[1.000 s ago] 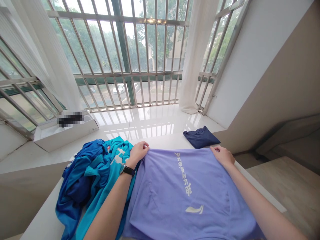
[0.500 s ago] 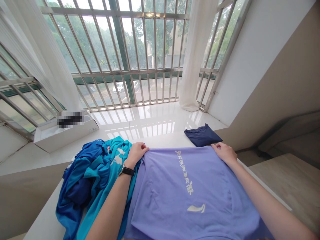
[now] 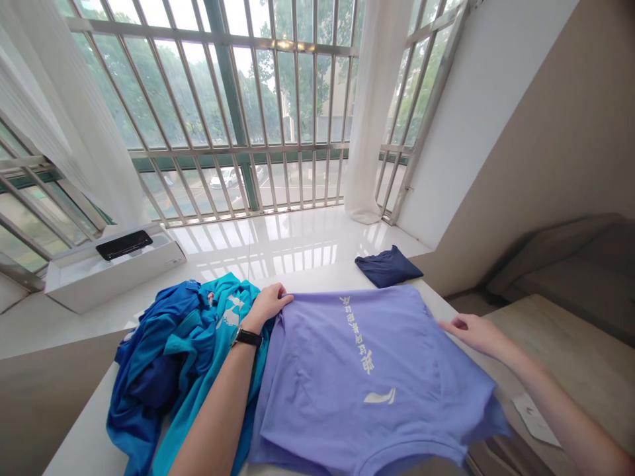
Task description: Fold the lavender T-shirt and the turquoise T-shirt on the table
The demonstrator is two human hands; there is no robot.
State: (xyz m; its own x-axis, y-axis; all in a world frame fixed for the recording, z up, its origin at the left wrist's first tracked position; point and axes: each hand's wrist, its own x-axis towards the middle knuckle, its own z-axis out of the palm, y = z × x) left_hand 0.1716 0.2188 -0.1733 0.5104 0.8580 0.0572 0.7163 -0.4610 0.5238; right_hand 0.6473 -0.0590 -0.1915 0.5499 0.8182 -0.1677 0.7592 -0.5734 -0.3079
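Right hand (image 3: 476, 334) has slid off the far corner of the purple T-shirt (image 3: 367, 377) and out past the shirt's right side; from here I see it open, fingers spread, touching no cloth. Left hand (image 3: 268, 306) stays on the far left corner, fingers curled closed on the fabric, with a watch (image 3: 247, 338) on that wrist.

The shirt lies flat across the white worktop (image 3: 302, 268), long axis running from the far edge toward me and slanting slightly right, its white print reading along that line. Its lower right corner droops over the worktop's right edge, so there's little margin on that side. On the left it butts against a pile of blue and teal clothes (image 3: 169, 350), with no gap. Open room remains beyond its far edge, up to a folded navy cloth (image 3: 387, 266). At upper left sits a white box (image 3: 114, 274) with a black phone (image 3: 124, 244) on top.
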